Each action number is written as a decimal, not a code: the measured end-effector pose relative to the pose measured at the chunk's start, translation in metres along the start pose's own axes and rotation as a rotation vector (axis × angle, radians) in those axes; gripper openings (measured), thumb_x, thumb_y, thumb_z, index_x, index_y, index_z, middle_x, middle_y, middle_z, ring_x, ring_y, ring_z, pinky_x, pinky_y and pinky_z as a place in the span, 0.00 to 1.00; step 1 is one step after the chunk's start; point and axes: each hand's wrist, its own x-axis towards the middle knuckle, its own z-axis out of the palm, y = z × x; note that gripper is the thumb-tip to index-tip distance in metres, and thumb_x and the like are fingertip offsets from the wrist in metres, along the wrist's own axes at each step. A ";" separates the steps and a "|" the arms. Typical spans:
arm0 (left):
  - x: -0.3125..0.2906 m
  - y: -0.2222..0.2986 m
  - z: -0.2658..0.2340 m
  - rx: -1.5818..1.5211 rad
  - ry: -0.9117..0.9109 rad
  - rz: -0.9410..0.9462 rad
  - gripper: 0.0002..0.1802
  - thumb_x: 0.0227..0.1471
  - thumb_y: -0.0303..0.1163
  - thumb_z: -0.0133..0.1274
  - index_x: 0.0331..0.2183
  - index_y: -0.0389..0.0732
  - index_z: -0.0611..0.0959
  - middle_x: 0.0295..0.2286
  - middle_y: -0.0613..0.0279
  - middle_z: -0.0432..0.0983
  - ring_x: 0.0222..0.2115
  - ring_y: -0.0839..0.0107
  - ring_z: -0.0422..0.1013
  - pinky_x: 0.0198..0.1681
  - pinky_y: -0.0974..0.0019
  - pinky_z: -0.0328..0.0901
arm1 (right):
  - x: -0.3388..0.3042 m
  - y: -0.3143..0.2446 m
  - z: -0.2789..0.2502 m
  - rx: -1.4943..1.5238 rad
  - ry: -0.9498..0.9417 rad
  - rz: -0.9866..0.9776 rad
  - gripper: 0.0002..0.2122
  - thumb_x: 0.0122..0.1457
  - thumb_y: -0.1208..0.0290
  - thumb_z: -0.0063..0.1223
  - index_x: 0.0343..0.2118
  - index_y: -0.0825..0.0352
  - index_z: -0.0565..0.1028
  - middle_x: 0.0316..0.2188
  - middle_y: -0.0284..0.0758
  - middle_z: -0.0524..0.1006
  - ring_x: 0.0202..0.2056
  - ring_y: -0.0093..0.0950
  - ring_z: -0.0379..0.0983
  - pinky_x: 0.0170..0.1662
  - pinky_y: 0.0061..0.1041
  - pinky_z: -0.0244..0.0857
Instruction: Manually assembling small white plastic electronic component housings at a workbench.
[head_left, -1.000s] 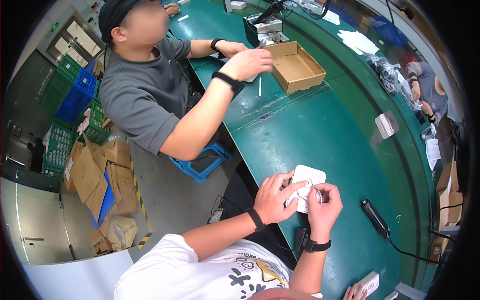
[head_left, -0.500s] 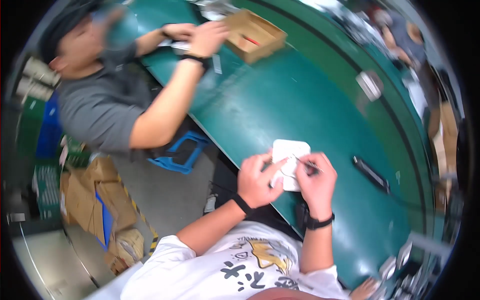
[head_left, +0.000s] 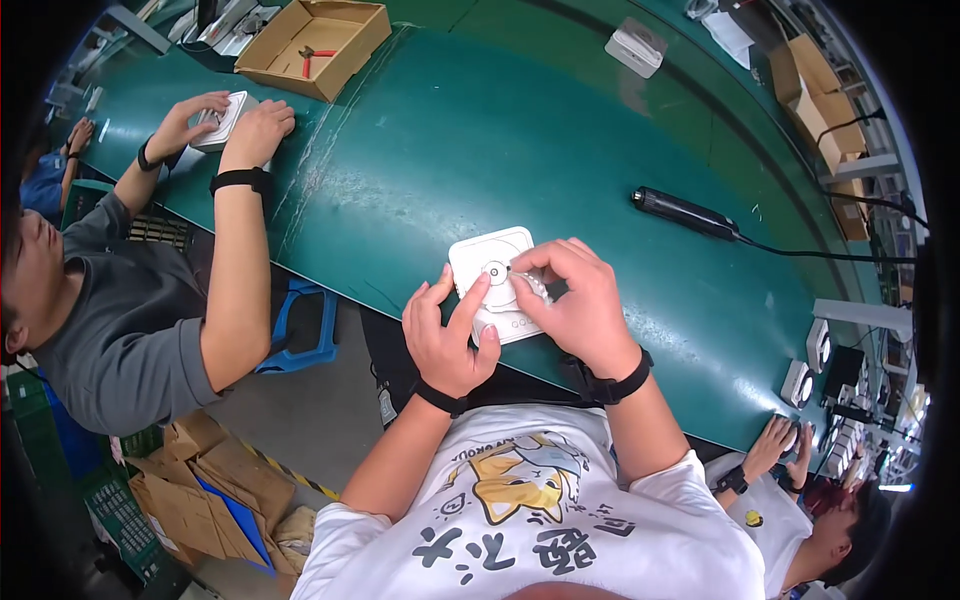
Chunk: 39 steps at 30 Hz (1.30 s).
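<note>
A white rounded-square device housing (head_left: 505, 240) lies on the green table in front of me, with a round hub at its middle and small round marks along its near edge. My left hand (head_left: 447, 340) is closed on its left side, the index finger pressed beside the hub and the thumb at the near edge. Over the right part of the housing, my right hand (head_left: 575, 300) has thumb and index finger pinched close to the hub. A tiny dark spot shows at those fingertips; what they hold is too small to make out. The right fingers partly cover a whitish ridged part.
A black corded cylindrical tool (head_left: 685, 212) lies to the right on the table (head_left: 400, 190). Red-handled pliers (head_left: 312, 58) sit in a cardboard box (head_left: 350, 40) at the back left. A co-worker at left handles another white unit (head_left: 222, 122); another person works at lower right.
My view has turned, so the scene sits differently. My right hand, earlier with a thin dark item in its fingers, now pinches beside the hub. The left hand stays on the housing.
</note>
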 end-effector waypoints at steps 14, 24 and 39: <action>0.018 0.015 -0.021 -0.054 -0.082 -0.085 0.26 0.64 0.43 0.65 0.61 0.50 0.92 0.56 0.44 0.81 0.57 0.46 0.77 0.66 0.41 0.69 | 0.001 -0.008 0.004 0.028 0.005 0.100 0.09 0.64 0.78 0.74 0.47 0.64 0.88 0.39 0.34 0.90 0.35 0.30 0.83 0.39 0.28 0.78; 0.094 -0.011 -0.010 -0.416 -0.159 -0.083 0.15 0.58 0.28 0.74 0.47 0.40 0.93 0.52 0.48 0.84 0.54 0.50 0.81 0.59 0.51 0.75 | -0.001 -0.016 0.016 -0.128 0.064 -0.040 0.21 0.66 0.81 0.70 0.61 0.60 0.85 0.40 0.34 0.91 0.37 0.34 0.85 0.43 0.34 0.81; 0.099 -0.025 -0.044 -0.470 -0.349 -0.126 0.07 0.62 0.25 0.74 0.43 0.39 0.95 0.51 0.50 0.89 0.53 0.57 0.85 0.59 0.56 0.77 | -0.005 -0.007 0.006 -0.263 -0.061 -0.220 0.22 0.59 0.83 0.66 0.56 0.57 0.88 0.38 0.31 0.87 0.38 0.38 0.79 0.44 0.39 0.78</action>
